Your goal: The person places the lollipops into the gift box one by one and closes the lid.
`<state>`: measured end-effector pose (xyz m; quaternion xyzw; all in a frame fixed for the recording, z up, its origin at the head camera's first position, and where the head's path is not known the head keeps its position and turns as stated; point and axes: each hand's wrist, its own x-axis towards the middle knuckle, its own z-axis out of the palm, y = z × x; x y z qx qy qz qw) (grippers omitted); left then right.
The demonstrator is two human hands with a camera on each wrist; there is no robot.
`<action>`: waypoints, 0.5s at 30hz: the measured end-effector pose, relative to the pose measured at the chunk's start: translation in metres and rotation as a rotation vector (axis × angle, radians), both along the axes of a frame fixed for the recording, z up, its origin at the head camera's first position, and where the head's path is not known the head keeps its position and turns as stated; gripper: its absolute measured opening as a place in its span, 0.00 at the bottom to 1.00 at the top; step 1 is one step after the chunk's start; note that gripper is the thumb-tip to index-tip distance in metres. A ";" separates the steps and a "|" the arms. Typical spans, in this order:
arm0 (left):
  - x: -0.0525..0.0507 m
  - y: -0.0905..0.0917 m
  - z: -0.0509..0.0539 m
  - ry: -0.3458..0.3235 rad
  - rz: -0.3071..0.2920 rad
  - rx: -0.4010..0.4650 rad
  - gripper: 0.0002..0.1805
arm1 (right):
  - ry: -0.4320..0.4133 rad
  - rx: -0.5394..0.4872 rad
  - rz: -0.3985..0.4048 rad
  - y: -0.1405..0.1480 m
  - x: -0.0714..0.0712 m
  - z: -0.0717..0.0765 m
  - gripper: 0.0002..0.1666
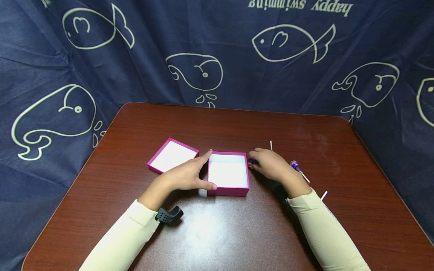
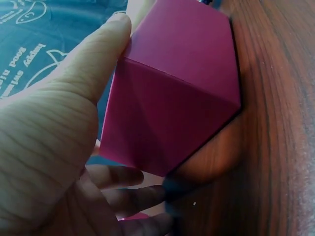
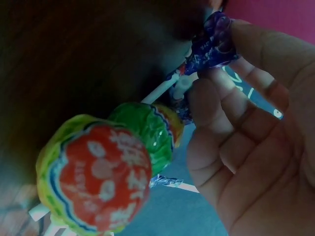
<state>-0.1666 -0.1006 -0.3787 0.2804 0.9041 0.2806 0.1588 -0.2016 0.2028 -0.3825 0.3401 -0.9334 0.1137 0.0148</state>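
A magenta box (image 1: 228,191) with a white inside stands uncovered on the table. Along its left side my left hand (image 1: 185,174) is spread, thumb at the near corner and a fingertip at the far one; the left wrist view shows the thumb (image 2: 98,59) on the box's top edge. Just right of the box, my right hand (image 1: 270,164) pinches a purple-wrapped lollipop (image 3: 216,39) between thumb and fingers. Beneath that hand, the right wrist view shows a red-and-yellow lollipop (image 3: 103,177) and a green-wrapped one (image 3: 140,128).
The box's lid (image 1: 173,155) lies white side up to the left, behind my left hand. Another purple lollipop (image 1: 294,165) lies beside my right wrist. White sticks (image 1: 271,146) show around the right arm. A dark blue fish-print cloth (image 1: 234,82) hangs behind the brown table (image 1: 217,128).
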 end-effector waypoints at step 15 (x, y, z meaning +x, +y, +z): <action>0.008 0.003 -0.006 -0.058 0.056 0.013 0.64 | -0.119 -0.210 0.001 0.009 -0.003 0.016 0.09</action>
